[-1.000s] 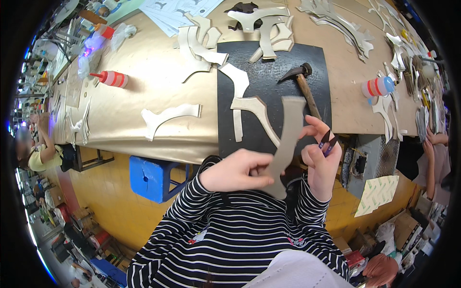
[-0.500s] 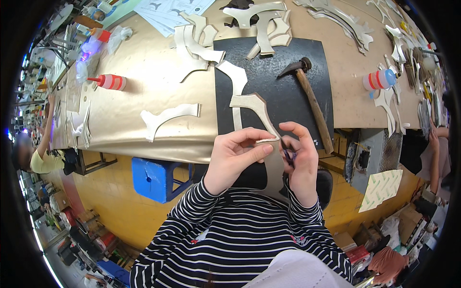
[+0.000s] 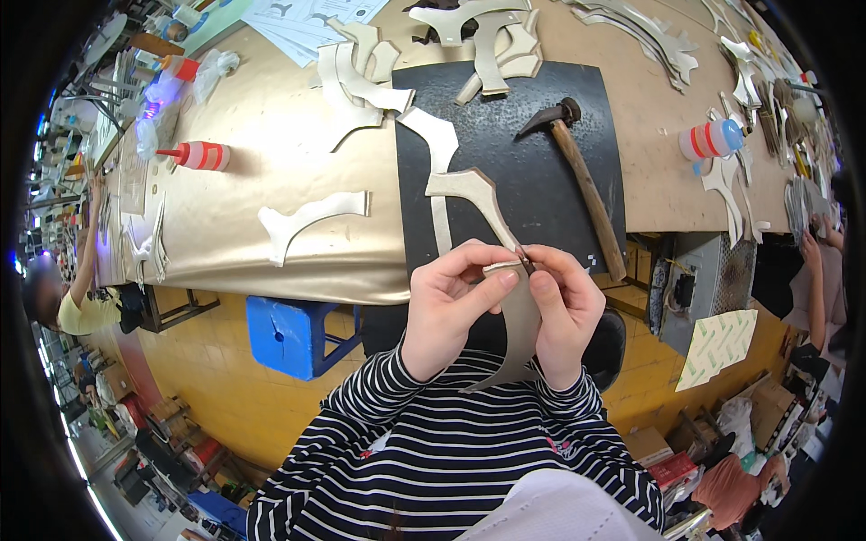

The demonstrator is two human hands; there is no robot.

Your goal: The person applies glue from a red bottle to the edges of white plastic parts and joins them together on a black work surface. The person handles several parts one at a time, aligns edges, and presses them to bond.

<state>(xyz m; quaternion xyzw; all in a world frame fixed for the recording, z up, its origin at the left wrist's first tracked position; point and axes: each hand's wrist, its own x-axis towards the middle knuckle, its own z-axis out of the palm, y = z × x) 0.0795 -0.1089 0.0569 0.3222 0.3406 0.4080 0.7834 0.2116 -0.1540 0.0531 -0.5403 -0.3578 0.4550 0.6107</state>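
Note:
In front of my chest I hold a curved grey-beige piece (image 3: 518, 338), cut like a shoe upper, with a pale edge. My left hand (image 3: 451, 302) pinches its top between thumb and fingers. Close beside it, my right hand (image 3: 568, 307) is closed, thumb and forefinger meeting at the piece's edge around a small dark tool (image 3: 527, 265) that looks like snips; most of it is hidden by the fingers. Just beyond my fingertips a similar pale-topped piece (image 3: 471, 187) lies on the black board (image 3: 514, 162), partly over another cut piece (image 3: 437, 140).
A wooden-handled hammer (image 3: 586, 185) lies on the board's right side. Red-banded bottles (image 3: 200, 156) (image 3: 713, 140) stand to either side. More cut pieces (image 3: 316, 215) are spread about the table. A blue stool (image 3: 287, 336) is below left; other people work at both sides.
My right hand has moved inward and its fingers have closed at the piece's edge, covering most of the dark tool. The piece's lower end has swung slightly left.

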